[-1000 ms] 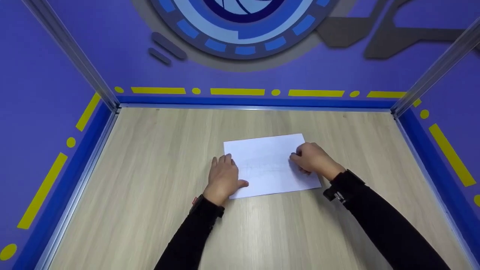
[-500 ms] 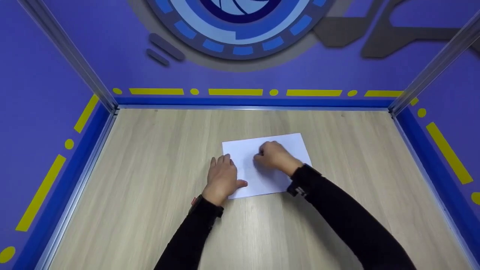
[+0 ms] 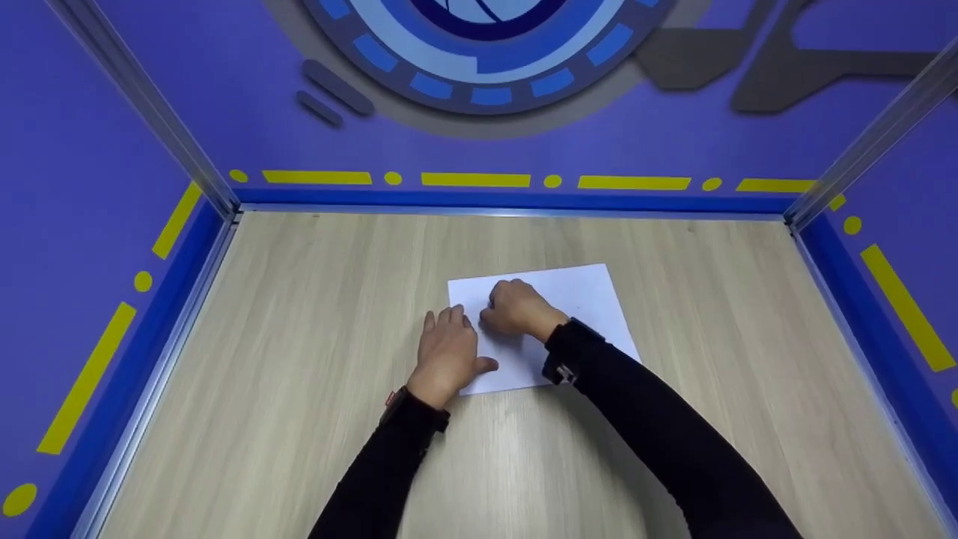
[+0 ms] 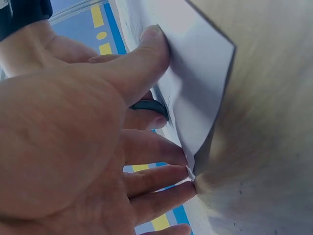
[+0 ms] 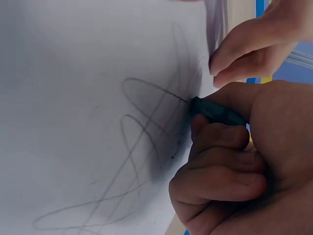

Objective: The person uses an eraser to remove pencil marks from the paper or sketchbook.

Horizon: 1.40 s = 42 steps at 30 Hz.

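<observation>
A white sheet of paper [image 3: 587, 299] lies on the wooden table. My left hand [image 3: 447, 355] rests flat along its left edge, thumb on the paper and fingers stretched out. The left wrist view shows the paper's near corner [image 4: 205, 73] lifted and buckled beside those fingers. My right hand [image 3: 516, 308] is over the left half of the sheet, next to the left hand. Its curled fingers pinch a small teal eraser [image 5: 217, 111], mostly hidden in the grip, with its tip on the paper. Grey looping pencil lines [image 5: 131, 154] run beneath, with dark crumbs [image 5: 172, 157] scattered near the fingers.
Pale wood tabletop [image 3: 329, 299] surrounds the sheet. A purple-blue back panel [image 3: 479, 157] with yellow dashes and similar side panels enclose the table, joined by metal frame rails [image 3: 516, 212]. Black sleeves and wrist straps cover both forearms.
My right hand has swept left across the sheet, from its right edge to beside the left hand, still pinching the eraser. The left hand and the paper keep their place.
</observation>
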{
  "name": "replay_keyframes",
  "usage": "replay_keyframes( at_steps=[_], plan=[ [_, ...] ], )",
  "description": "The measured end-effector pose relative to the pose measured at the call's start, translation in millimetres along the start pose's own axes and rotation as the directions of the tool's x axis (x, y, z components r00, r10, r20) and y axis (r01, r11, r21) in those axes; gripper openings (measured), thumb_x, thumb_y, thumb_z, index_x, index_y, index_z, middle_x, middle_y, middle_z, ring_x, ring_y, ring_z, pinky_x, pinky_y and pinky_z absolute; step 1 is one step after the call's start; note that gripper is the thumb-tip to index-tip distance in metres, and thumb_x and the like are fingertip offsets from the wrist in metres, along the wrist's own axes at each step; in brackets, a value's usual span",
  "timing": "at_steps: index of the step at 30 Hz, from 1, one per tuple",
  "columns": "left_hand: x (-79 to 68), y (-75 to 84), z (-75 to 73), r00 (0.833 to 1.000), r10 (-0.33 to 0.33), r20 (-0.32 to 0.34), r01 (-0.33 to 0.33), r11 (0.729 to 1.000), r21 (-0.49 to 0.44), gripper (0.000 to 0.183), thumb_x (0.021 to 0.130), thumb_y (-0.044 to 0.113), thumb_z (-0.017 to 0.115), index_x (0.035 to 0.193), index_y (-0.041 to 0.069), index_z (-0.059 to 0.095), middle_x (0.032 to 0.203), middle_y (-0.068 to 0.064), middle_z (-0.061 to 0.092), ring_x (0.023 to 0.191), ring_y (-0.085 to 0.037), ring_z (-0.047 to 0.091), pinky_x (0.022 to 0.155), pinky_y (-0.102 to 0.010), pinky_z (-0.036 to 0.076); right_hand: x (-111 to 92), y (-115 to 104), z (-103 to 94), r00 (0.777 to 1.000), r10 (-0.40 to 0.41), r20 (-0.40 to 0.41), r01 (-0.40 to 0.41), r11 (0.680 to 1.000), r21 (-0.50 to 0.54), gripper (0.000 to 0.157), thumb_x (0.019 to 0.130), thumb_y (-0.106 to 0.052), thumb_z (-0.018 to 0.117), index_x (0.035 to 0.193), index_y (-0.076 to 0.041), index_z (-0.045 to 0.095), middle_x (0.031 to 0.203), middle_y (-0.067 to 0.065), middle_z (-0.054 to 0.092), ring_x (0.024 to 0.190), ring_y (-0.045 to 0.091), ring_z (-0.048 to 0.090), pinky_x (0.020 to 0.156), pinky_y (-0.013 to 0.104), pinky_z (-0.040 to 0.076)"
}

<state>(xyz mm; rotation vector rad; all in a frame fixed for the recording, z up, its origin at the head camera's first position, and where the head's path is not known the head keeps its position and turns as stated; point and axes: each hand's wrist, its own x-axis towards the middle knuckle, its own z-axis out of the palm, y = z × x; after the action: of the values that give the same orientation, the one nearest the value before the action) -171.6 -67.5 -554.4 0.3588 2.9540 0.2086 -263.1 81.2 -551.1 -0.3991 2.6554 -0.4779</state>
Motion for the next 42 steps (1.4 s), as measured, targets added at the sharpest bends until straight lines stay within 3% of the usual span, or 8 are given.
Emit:
replay_keyframes(
  at_steps=[8,15,18,24,31,36,39,42],
  plan=[
    [0.4,1.7,3.2,1.0,0.012,0.006,-0.012,1.0,0.026,0.097,0.091,0.067,0.081,0.146,-0.011,0.065,0.157,-0.021,0.057,0.15,-0.037,0.052,0.132,-0.061,0.035,-11.0,28.8,-7.3,0.998,0.059,-0.018,-0.058,0.997,0.047,0.027,0.099,-0.029,0.072,0.088,-0.005,0.076,0.092,0.009,0.068,0.086,0.026,0.06,0.081,0.04,0.053],
    [1.4,1.4,0.8,1.0,0.008,0.01,-0.009,0.998,0.055,0.098,0.09,0.068,0.081,0.146,-0.011,0.065,0.16,-0.023,0.057,0.151,-0.038,0.052,0.132,-0.061,0.036,-32.4,89.6,-26.6,0.994,0.094,-0.06,-0.088,0.992,0.091,0.028,0.096,-0.027,0.068,0.09,0.0,0.073,0.105,0.02,0.073,0.095,0.032,0.065,0.094,0.05,0.058],
    [1.3,2.2,1.8,1.0,0.003,0.021,-0.004,0.999,0.038,0.099,0.091,0.067,0.082,0.147,-0.012,0.063,0.162,-0.024,0.056,0.153,-0.038,0.05,0.133,-0.062,0.034,-43.3,116.3,-33.1,0.991,0.12,-0.058,-0.114,0.988,0.099,0.033,0.097,-0.027,0.066,0.102,0.004,0.077,0.115,0.023,0.074,0.103,0.032,0.065,0.102,0.053,0.058],
    [2.0,1.8,2.6,0.999,-0.009,0.05,0.007,0.999,0.041,0.1,0.093,0.067,0.08,0.151,-0.012,0.06,0.164,-0.023,0.053,0.156,-0.037,0.047,0.135,-0.06,0.031,-61.4,152.7,-43.5,0.98,0.197,-0.029,-0.192,0.974,0.117,0.042,0.099,-0.027,0.064,0.118,0.008,0.076,0.108,0.019,0.069,0.095,0.03,0.062,0.082,0.041,0.053],
    [2.3,1.2,1.8,0.998,-0.011,0.062,0.008,0.999,0.042,0.102,0.093,0.067,0.08,0.153,-0.012,0.057,0.164,-0.023,0.053,0.157,-0.037,0.047,0.135,-0.06,0.031,-69.4,153.2,-46.1,0.976,0.215,-0.043,-0.21,0.972,0.104,0.033,0.098,-0.027,0.065,0.104,0.004,0.076,0.093,0.012,0.062,0.083,0.027,0.057,0.069,0.035,0.045],
    [1.5,0.4,0.9,0.999,-0.011,0.053,0.008,0.999,0.044,0.102,0.092,0.068,0.081,0.152,-0.012,0.058,0.162,-0.023,0.054,0.155,-0.037,0.048,0.134,-0.059,0.032,-66.9,142.9,-45.9,0.974,0.224,-0.03,-0.22,0.97,0.104,0.04,0.101,-0.031,0.064,0.11,0.006,0.077,0.094,0.013,0.064,0.086,0.028,0.06,0.073,0.036,0.047],
    [2.0,0.1,0.6,0.999,-0.014,0.047,0.012,0.999,0.045,0.101,0.091,0.068,0.081,0.151,-0.011,0.06,0.162,-0.023,0.054,0.155,-0.037,0.049,0.135,-0.059,0.032,-57.1,143.0,-37.6,0.984,0.179,-0.016,-0.174,0.974,0.147,0.039,0.102,-0.037,0.063,0.101,0.0,0.075,0.092,0.01,0.063,0.086,0.026,0.059,0.075,0.036,0.046],
    [2.5,0.0,0.4,0.999,-0.017,0.044,0.015,0.999,0.046,0.101,0.091,0.068,0.081,0.151,-0.011,0.06,0.162,-0.023,0.054,0.154,-0.037,0.049,0.135,-0.059,0.032,-50.4,124.8,-34.0,0.989,0.146,-0.009,-0.143,0.978,0.152,0.036,0.101,-0.038,0.063,0.091,-0.005,0.072,0.091,0.01,0.063,0.085,0.026,0.059,0.076,0.038,0.048]
  ],
)
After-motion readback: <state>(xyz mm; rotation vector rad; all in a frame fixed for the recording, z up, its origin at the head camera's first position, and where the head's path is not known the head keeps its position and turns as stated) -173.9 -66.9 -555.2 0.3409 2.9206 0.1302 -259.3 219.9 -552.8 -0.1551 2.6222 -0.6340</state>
